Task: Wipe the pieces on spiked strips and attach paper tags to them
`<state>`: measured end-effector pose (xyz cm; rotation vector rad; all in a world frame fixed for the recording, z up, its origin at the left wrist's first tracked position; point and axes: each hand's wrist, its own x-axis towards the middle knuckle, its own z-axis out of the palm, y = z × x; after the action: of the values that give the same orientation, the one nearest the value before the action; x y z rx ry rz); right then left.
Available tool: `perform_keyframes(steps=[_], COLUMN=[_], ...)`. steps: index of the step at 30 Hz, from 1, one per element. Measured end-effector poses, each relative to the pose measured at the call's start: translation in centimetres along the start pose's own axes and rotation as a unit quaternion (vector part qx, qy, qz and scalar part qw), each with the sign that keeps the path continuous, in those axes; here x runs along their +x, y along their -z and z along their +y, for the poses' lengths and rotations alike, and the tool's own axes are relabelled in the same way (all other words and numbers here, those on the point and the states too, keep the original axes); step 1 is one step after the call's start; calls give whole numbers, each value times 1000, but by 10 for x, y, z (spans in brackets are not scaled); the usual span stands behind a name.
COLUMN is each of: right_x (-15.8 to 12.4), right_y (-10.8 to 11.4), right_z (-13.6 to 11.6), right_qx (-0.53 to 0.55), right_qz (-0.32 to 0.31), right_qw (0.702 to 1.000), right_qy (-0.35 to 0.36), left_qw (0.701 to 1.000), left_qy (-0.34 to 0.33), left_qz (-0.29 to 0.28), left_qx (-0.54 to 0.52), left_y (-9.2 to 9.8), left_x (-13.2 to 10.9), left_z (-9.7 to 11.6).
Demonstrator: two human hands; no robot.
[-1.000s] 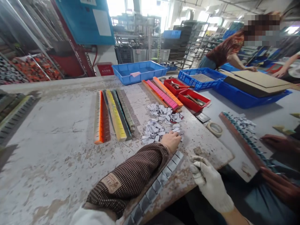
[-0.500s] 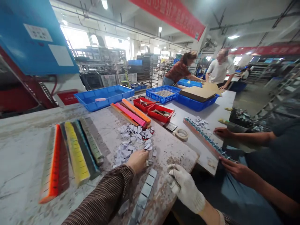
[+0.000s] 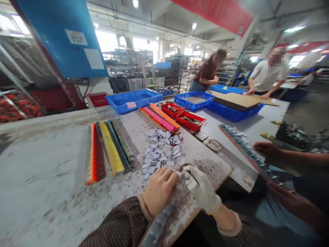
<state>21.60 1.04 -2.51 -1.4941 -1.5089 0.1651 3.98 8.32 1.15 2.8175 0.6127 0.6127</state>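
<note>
My bare left hand [image 3: 161,189] is closed, fingers bent downward, over the far end of a grey segmented strip [image 3: 158,223] near the table's front edge. Whatever its fingertips hold is hidden. Close against it, my right hand [image 3: 203,188], in a white knitted glove, is also closed, its fingertips almost meeting the left ones. A thin dark line shows among the gloved fingers, too blurred to name. Just beyond both hands lies a loose heap of small white-grey flat pieces [image 3: 160,151].
Left lie an orange-red strip [image 3: 94,154] and a yellow strip [image 3: 111,149]. Pink and orange strips [image 3: 160,120], red bins [image 3: 190,121], a tape roll [image 3: 213,145] and blue trays [image 3: 136,101] stand farther back. At right, a co-worker's hand [image 3: 267,148] is beside a teal-studded strip [image 3: 239,147].
My left hand has left the heap's edge and come to the strip. My gloved right hand has moved in beside it. The view has swung left.
</note>
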Motion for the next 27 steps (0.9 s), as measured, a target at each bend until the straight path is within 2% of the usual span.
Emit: perform_keyframes(steps=[3, 5, 8, 11, 13, 16, 21, 24, 27], right_x=[-13, -21, -32, -41, -47, -53, -49, -42, -35], right_y=[6, 8, 9, 9, 9, 12, 16, 13, 8], right_z=[-7, -9, -15, -23, -29, -29, 9, 29, 30], right_qx=[19, 28, 39, 37, 34, 11, -100, -139, -170], right_qz=[-24, -54, -78, -87, -80, -65, -5, -20, -57], right_qw=[999, 997, 995, 995, 995, 995, 993, 987, 978], right_qy=[25, 45, 44, 38, 49, 71, 67, 74, 107], left_qw=[985, 966, 943, 931, 933, 944, 966, 968, 962], left_qy=[110, 144, 131, 115, 124, 156, 172, 167, 170], left_qz=[1, -36, -74, -54, -48, -70, -114, -149, -181], left_qx=[-132, -211, -298, -342, -333, -281, -152, -115, -109], left_y=[3, 6, 12, 12, 7, -3, -1, 3, -1], left_x=[-17, -26, -36, -45, -50, -58, -78, -88, -92], left_z=[0, 1, 6, 14, 17, 16, 9, 11, 15])
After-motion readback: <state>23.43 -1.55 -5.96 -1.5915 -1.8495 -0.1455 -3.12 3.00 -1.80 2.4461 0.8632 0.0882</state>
